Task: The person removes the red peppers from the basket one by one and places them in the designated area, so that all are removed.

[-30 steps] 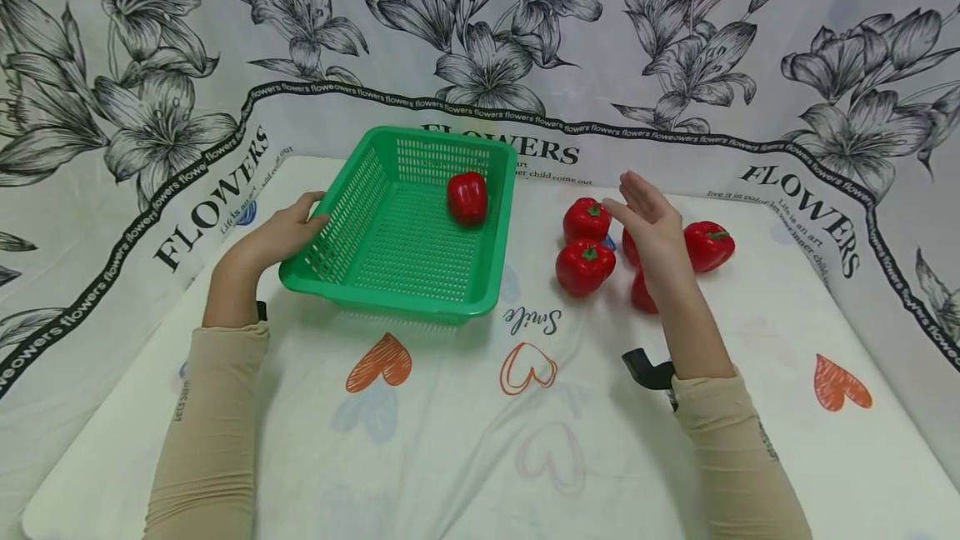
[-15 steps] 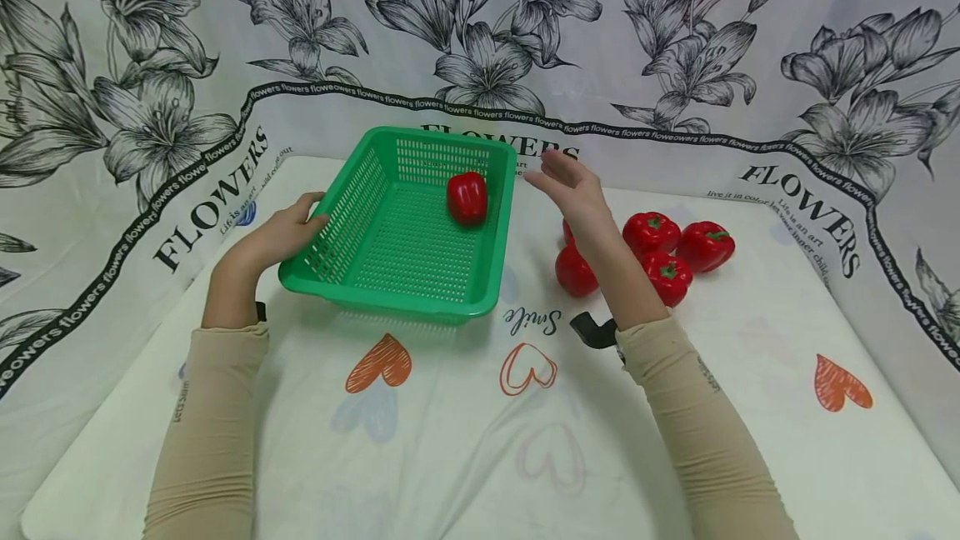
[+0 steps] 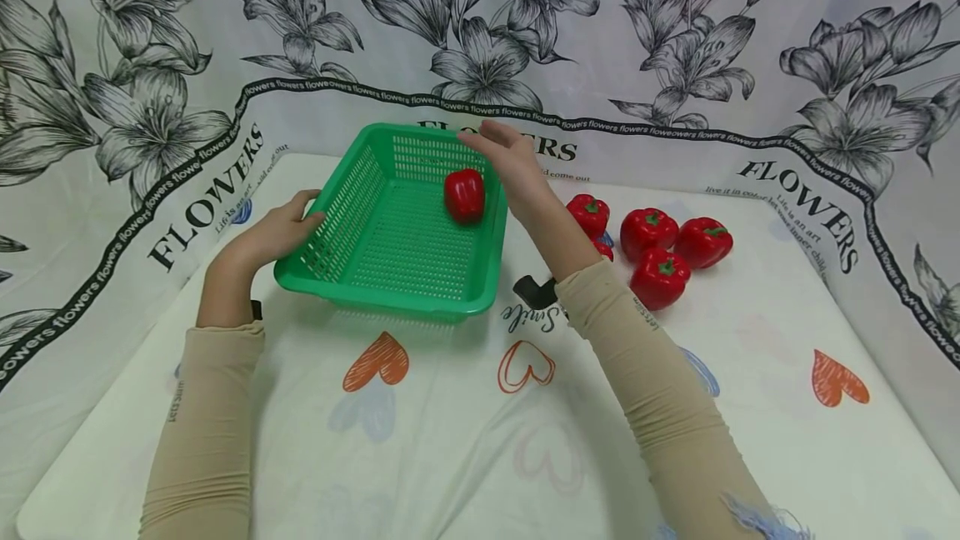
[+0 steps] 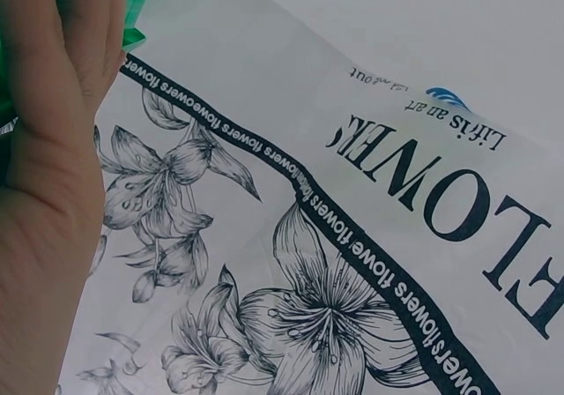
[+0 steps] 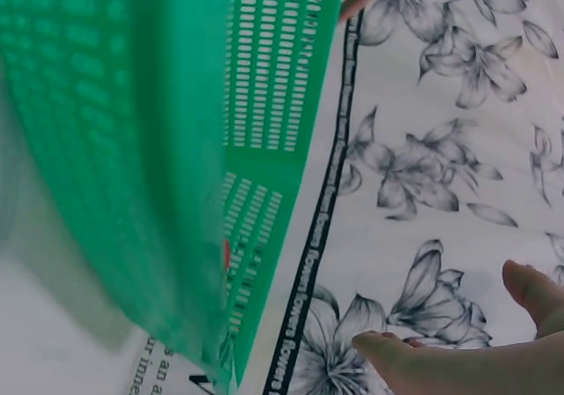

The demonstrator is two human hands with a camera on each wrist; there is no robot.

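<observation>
A green plastic basket [image 3: 397, 303] stands tilted toward me at the left of the middle in the head view. My left hand [image 3: 273, 232] grips its left rim, thumb over the edge; in the left wrist view that hand [image 4: 53, 166] lies against green plastic. One red bell pepper [image 3: 464, 197] lies inside, toward the right wall. My right hand [image 3: 517, 169] is at the far right corner of the rim, fingers extended and holding nothing. In the right wrist view, its thumb and finger [image 5: 476, 360] are spread apart beside the basket wall [image 5: 176, 148].
Several red bell peppers sit on the white cloth to the right, among them a front one [image 3: 660, 278], one on the far right [image 3: 703, 242] and one partly behind my right forearm [image 3: 588, 213]. A patterned cloth backdrop [image 3: 420, 90] rises behind the table.
My right hand has moved left from above the peppers to the basket's right rim, uncovering peppers on the right. My left hand and the basket hold nearly the same place.
</observation>
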